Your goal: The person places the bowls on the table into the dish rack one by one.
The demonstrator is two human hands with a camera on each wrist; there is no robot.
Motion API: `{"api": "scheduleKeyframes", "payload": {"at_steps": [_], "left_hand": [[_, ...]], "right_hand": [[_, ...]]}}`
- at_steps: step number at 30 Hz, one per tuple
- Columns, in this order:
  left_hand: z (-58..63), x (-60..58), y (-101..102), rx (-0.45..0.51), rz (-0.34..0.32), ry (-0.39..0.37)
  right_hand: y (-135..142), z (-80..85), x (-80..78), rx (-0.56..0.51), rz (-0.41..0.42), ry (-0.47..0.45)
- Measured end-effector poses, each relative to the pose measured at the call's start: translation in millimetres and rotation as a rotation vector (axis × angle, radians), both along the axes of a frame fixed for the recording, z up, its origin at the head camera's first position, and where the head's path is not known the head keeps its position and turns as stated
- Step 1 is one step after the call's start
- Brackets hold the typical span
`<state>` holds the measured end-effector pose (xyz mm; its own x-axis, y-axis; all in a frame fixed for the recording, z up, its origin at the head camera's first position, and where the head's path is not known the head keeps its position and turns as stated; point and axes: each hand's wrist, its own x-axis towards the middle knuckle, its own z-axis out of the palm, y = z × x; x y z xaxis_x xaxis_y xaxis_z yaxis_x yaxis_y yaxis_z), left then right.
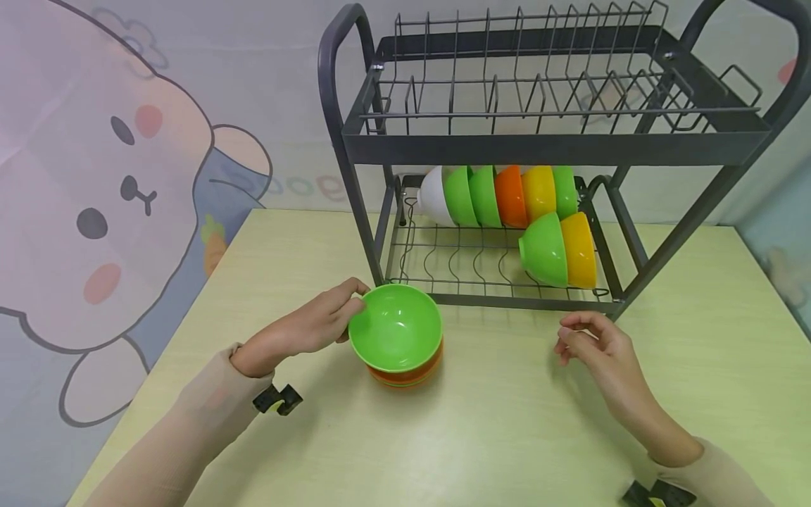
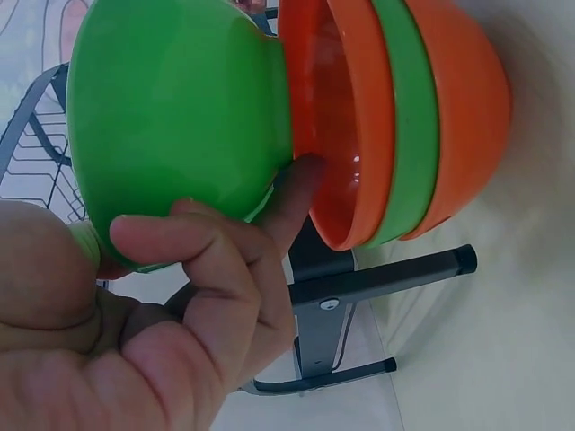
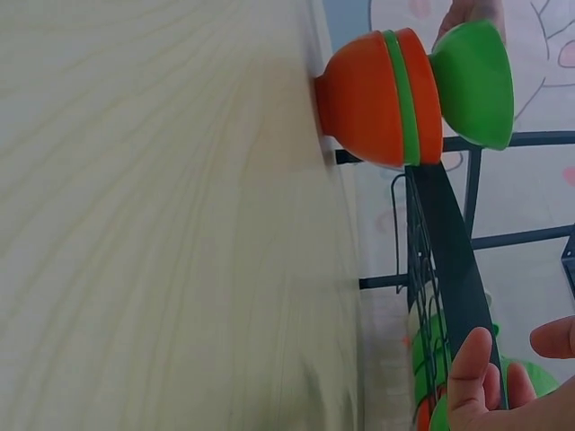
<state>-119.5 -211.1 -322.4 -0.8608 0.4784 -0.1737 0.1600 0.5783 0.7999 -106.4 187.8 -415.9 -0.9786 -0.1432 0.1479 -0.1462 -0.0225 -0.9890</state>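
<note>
The left hand (image 1: 322, 319) reaches forward, fingers gripping the green bowl (image 1: 398, 327) above the stacked bowls (image 2: 415, 126). The right hand (image 1: 603, 360) hovers over the bench (image 1: 500, 422), fingers loosely curled.

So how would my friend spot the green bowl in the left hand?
Find the dark rack on the table. In front of its left end stands a stack of orange and green bowls. The left hand holds the green bowl above it, the only bowl held.
</note>
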Motion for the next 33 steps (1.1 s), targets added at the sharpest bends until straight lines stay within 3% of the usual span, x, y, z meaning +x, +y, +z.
{"api": "scheduleKeyframes", "payload": {"at_steps": [9, 19, 24, 29, 33], "left_hand": [[-1.3, -0.6, -1, 0.026, 0.003, -0.023], [-5.3, -2.9, -2, 0.064, 0.043, -0.107], [-3.9, -3.7, -2, 0.062, 0.028, -0.120], [-2.3, -3.7, -1, 0.104, 0.017, -0.190], [-1.8, -3.3, 0, 0.129, 0.018, -0.222]], "right_hand": [[1, 0.5, 0.8, -0.005, -0.006, -0.008], [3, 0.4, 0.9, -0.005, -0.015, -0.019], [5, 0.4, 0.4, -0.025, -0.027, 0.000], [9, 2.7, 0.8, -0.057, -0.080, 0.018], [13, 6.0, 0.1, -0.131, -0.173, 0.026]]}}
